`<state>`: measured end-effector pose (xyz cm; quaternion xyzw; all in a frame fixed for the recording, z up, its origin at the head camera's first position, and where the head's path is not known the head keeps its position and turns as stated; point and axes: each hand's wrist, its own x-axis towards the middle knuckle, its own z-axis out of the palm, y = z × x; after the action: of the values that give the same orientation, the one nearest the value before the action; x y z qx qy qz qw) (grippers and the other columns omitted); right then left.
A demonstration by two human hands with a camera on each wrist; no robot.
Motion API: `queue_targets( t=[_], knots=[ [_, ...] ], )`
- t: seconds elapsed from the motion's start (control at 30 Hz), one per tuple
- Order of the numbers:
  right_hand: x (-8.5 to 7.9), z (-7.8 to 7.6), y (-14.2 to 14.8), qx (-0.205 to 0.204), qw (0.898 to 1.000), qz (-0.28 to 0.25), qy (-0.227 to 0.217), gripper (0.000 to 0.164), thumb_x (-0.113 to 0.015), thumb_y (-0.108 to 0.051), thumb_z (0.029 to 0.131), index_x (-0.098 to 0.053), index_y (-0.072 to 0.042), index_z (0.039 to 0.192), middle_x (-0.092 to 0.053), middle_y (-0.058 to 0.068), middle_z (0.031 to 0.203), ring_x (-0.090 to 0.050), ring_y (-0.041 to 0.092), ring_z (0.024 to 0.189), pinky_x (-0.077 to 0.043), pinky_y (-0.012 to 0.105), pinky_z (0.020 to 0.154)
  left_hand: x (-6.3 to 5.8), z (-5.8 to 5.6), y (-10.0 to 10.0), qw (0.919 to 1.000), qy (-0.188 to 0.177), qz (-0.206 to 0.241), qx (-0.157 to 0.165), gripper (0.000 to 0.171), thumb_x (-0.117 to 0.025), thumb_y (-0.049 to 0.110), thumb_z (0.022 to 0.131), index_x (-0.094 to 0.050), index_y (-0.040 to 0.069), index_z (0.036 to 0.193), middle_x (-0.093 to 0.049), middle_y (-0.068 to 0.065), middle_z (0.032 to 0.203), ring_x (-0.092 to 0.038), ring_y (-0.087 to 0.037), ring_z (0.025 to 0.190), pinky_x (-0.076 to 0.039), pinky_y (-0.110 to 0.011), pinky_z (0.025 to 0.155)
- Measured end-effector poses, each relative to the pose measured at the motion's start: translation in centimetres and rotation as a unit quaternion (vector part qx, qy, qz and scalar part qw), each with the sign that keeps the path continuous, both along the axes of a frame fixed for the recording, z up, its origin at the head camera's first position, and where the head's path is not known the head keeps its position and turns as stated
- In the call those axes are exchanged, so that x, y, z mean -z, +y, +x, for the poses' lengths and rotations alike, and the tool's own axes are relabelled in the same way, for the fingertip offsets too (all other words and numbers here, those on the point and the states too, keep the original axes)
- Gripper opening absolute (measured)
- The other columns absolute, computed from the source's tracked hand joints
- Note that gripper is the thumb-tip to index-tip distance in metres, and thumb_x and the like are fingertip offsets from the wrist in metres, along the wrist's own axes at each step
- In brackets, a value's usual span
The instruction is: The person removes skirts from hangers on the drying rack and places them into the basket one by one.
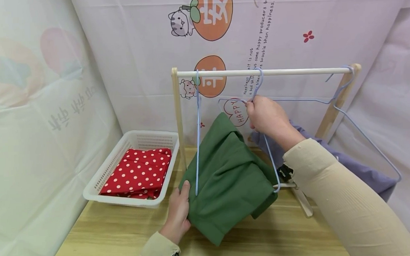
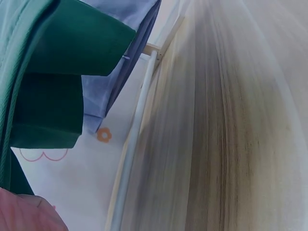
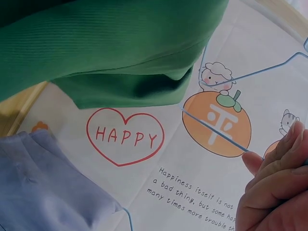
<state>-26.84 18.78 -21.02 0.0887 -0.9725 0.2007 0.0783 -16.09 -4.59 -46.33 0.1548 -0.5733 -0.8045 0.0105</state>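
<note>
A folded piece of green cloth (image 1: 224, 180) hangs slanted in front of the rack in the head view. My left hand (image 1: 178, 209) holds its lower left edge, thumb on the near face. My right hand (image 1: 268, 115) grips a blue wire hanger (image 1: 270, 155) just under its hook, which loops over the rack's rod (image 1: 298, 71). One side of this hanger runs down to the cloth's right corner. In the right wrist view, the wire meets the green cloth (image 3: 139, 57) at a corner, and the curled fingers (image 3: 279, 187) are at the wire.
Another blue hanger (image 1: 198, 132) hangs at the left, overlapping the cloth. At the right, a third hanger (image 1: 366, 132) carries purple-blue cloth (image 1: 358, 167). A white basket (image 1: 91, 192) with red polka-dot cloth (image 1: 138, 173) stands left of the wooden rack (image 1: 178, 117) on the table (image 1: 103, 231).
</note>
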Motion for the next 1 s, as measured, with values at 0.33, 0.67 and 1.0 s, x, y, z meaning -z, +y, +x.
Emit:
queue_targets(
  t=[0.33, 0.67, 1.0],
  knots=[
    [-0.1, 0.1, 0.0, -0.001, 1.000, 0.001, -0.002, 0.040, -0.030, -0.032, 0.112, -0.058, -0.004, 0.108, -0.068, 0.008, 0.074, -0.066, 0.022, 0.063, -0.049, 0.043, 0.070, -0.9, 1.2, -0.8, 0.9996, 0.020, 0.006, -0.018, 0.057, -0.054, 0.049, 0.107, -0.054, 0.001, 0.138, -0.062, -0.006, 0.125, -0.062, -0.012, 0.106, -0.054, -0.025, 0.091],
    [-0.1, -0.1, 0.0, -0.006, 1.000, -0.004, 0.000, 0.040, -0.030, -0.031, 0.112, -0.059, -0.004, 0.108, -0.069, 0.007, 0.072, -0.066, 0.020, 0.059, -0.049, 0.043, 0.070, -1.7, 2.1, -1.7, 0.9984, 0.032, -0.013, -0.046, 0.054, -0.057, 0.051, 0.105, -0.059, 0.004, 0.132, -0.062, -0.003, 0.120, -0.062, -0.011, 0.106, -0.054, -0.023, 0.092],
    [-0.1, -0.2, 0.1, -0.012, 1.000, -0.004, 0.003, 0.040, -0.030, -0.030, 0.112, -0.059, -0.004, 0.107, -0.070, 0.008, 0.075, -0.067, 0.020, 0.059, -0.050, 0.045, 0.072, -2.1, 2.7, -2.7, 0.9973, 0.051, -0.004, -0.053, 0.057, -0.057, 0.051, 0.105, -0.056, 0.004, 0.137, -0.062, -0.002, 0.124, -0.063, -0.011, 0.111, -0.053, -0.024, 0.095]
  ],
)
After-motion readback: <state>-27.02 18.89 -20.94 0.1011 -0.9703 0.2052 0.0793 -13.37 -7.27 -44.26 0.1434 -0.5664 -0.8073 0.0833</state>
